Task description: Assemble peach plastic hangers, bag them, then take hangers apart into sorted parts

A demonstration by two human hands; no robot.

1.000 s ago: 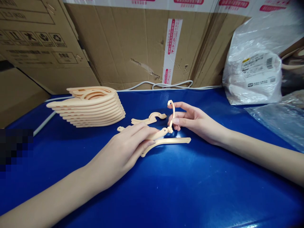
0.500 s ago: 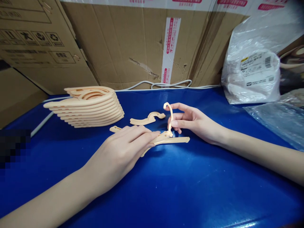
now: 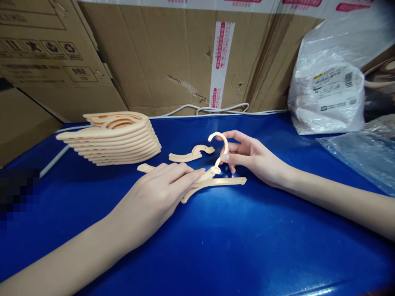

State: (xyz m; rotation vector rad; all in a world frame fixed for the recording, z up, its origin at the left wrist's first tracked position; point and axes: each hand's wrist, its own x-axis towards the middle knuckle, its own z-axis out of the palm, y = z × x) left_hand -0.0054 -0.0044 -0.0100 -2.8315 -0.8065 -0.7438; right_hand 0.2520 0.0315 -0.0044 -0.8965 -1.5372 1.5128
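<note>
My left hand [image 3: 160,189] lies flat, fingers stretched out, pressing a peach plastic hanger arm [image 3: 148,167] onto the blue table [image 3: 234,246]. My right hand [image 3: 249,158] pinches a peach hook piece [image 3: 219,144] between thumb and fingers and holds it upright, its lower end at the tip of the pressed arm. A second hanger arm [image 3: 216,182] lies just in front of both hands. Another loose curved piece [image 3: 191,154] rests behind them.
A stack of several folded peach hangers [image 3: 114,137] sits at the back left. Cardboard boxes [image 3: 173,53] wall off the back, with a white cable [image 3: 216,110] along their foot. Plastic bags [image 3: 327,82] lie at the right.
My right hand has turned the hook so that its curve now faces me and shows as an open arc. My left hand stayed pressed on the hanger arm.
</note>
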